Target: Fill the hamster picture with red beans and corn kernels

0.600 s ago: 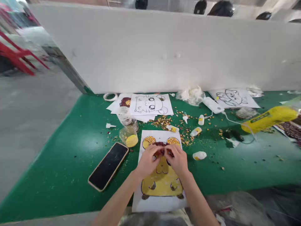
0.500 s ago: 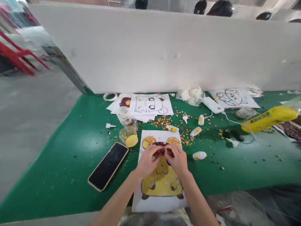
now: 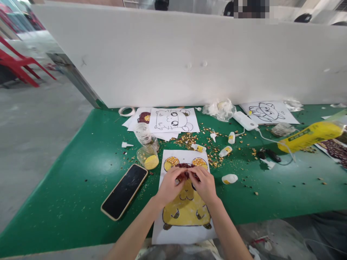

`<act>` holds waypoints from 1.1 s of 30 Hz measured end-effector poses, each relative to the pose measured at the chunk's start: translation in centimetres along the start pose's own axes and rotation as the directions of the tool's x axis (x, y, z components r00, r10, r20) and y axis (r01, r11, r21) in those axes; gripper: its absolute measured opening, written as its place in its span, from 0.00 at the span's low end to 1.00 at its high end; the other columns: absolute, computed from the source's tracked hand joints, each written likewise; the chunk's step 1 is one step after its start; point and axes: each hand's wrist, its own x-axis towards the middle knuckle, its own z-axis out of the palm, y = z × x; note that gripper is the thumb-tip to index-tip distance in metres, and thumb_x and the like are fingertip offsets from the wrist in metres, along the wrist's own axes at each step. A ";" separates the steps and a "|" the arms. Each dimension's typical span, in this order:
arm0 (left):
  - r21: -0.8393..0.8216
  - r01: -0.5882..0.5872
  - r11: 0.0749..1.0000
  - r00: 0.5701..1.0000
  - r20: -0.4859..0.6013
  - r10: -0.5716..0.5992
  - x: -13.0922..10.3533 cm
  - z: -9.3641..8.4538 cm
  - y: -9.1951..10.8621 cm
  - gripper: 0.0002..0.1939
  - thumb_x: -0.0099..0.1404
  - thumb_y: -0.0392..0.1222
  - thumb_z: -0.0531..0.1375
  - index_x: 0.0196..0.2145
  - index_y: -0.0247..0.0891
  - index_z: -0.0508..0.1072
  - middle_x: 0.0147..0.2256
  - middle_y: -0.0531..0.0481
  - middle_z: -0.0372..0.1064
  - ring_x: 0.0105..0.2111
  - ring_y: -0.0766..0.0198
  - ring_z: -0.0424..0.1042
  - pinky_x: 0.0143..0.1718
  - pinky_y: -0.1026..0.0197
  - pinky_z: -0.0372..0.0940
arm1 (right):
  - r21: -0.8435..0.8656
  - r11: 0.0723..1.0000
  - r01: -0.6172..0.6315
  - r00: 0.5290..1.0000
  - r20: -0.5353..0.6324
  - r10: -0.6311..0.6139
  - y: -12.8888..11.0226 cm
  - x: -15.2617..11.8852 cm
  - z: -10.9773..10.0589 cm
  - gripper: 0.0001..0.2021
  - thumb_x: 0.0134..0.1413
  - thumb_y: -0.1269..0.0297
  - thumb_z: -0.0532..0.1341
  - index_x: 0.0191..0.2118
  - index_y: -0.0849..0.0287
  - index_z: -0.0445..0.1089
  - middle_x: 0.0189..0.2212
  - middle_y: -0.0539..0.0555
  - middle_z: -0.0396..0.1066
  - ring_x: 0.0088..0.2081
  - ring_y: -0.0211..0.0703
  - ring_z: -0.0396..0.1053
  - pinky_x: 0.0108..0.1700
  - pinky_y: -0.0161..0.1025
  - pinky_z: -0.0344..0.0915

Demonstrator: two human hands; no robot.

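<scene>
A sheet with a yellow animal picture [image 3: 187, 211] lies near the table's front edge. Corn-like kernels fill its two round ears, and dark red beans [image 3: 185, 165] cover the forehead. My left hand [image 3: 170, 183] rests over the left side of the head, fingers bent together at the beans. From the right, my right hand [image 3: 202, 182] meets it, thumb and finger pinched near the same spot. The fingertips almost touch. Anything between them is too small to make out against the beans.
A phone [image 3: 124, 192] and a cup with yellow grains [image 3: 151, 161] stand left. Glue bottles [image 3: 230, 179], scattered kernels [image 3: 187, 139] and a yellow bag [image 3: 311, 136] are right and behind. Drawn sheets [image 3: 175, 120] lie before a white partition [image 3: 173, 57].
Both hands stay at the bean-covered forehead, with only a slight shift of the right fingers toward the left. The objects on the table have not moved.
</scene>
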 end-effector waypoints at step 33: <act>-0.053 0.052 0.997 0.999 0.012 -0.051 0.2 -0.2 0.6 0.13 0.58 0.30 0.55 0.40 0.36 0.73 0.35 0.46 0.71 0.36 0.61 0.68 0.37 0.60 0.64 | 0.057 0.996 -0.068 0.997 -0.037 0.070 -0.5 0.0 -0.4 0.05 0.57 0.72 0.54 0.35 0.57 0.67 0.29 0.53 0.70 0.32 0.40 0.68 0.35 0.36 0.67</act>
